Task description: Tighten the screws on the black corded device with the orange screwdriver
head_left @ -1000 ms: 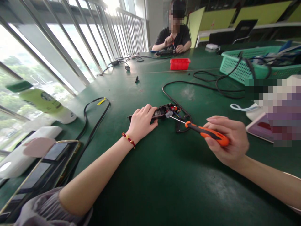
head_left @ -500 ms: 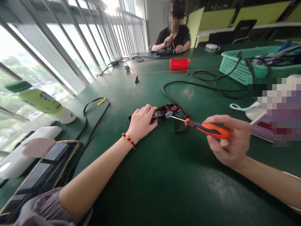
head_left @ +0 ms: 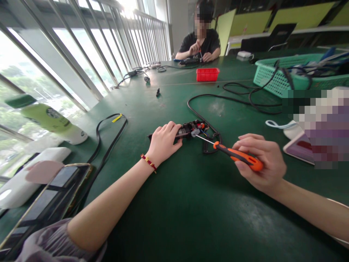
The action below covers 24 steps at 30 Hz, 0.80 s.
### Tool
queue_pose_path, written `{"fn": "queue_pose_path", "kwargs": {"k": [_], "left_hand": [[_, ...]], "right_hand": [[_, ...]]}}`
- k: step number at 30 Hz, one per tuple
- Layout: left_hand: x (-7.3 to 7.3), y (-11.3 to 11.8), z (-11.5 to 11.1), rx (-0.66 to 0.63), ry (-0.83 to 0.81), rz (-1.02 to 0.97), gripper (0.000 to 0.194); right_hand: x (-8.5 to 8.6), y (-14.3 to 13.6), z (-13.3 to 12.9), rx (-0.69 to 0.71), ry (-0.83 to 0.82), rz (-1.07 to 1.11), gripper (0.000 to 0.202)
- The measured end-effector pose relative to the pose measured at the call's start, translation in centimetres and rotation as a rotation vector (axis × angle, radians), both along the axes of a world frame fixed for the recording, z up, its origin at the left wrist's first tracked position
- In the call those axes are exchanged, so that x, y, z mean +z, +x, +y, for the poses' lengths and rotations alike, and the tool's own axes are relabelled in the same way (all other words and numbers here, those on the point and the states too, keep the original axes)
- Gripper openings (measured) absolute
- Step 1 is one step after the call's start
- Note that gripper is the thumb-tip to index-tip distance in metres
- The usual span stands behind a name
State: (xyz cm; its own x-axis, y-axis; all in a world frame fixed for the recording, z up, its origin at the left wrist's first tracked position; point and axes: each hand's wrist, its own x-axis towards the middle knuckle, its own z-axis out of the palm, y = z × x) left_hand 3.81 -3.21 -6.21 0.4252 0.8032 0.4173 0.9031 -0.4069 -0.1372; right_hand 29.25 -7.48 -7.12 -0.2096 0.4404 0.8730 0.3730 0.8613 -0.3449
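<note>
My left hand (head_left: 165, 142) is wrapped over a black device with its inside laid bare (head_left: 187, 131), pressing it on the green table (head_left: 174, 203). Red and blue wires and a grey part show at the device's right end; what the palm covers is hidden. In my right hand (head_left: 263, 160) is an orange and black screwdriver (head_left: 240, 156), gripped by its handle. Its thin shaft points left, and the tip meets or lies very close to the grey part. A black cord (head_left: 201, 97) runs from the device's right end.
A red bin (head_left: 207, 75) and a green basket (head_left: 272, 78) of cables stand farther back. On the left are a bottle (head_left: 51, 118), a phone (head_left: 51, 200) and a black strap (head_left: 109, 149). Across the table a person (head_left: 199, 47) works with a tool.
My right hand has shifted slightly left and the screwdriver's handle end has dipped, its tip staying at the grey part. My left hand keeps its hold.
</note>
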Motion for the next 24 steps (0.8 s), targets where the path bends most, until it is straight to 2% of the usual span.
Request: {"fn": "queue_pose_path", "kwargs": {"k": [7, 13, 18, 24], "left_hand": [[0.01, -0.02, 0.02, -0.002, -0.002, 0.000, 0.034], [-0.04, -0.06, 0.04, -0.007, 0.008, 0.002, 0.035], [-0.10, 0.00, 0.09, -0.002, 0.005, -0.001, 0.034], [-0.12, -0.02, 0.13, -0.009, 0.002, -0.008, 0.035]], "right_hand": [[0.52, -0.23, -0.13, 0.006, -0.103, 0.070, 0.034], [-0.18, 0.09, 0.00, 0.019, -0.020, -0.036, 0.043], [0.17, -0.14, -0.05, 0.021, -0.094, 0.111, 0.041], [0.00, 0.03, -0.04, 0.028, -0.002, -0.065, 0.041]]}}
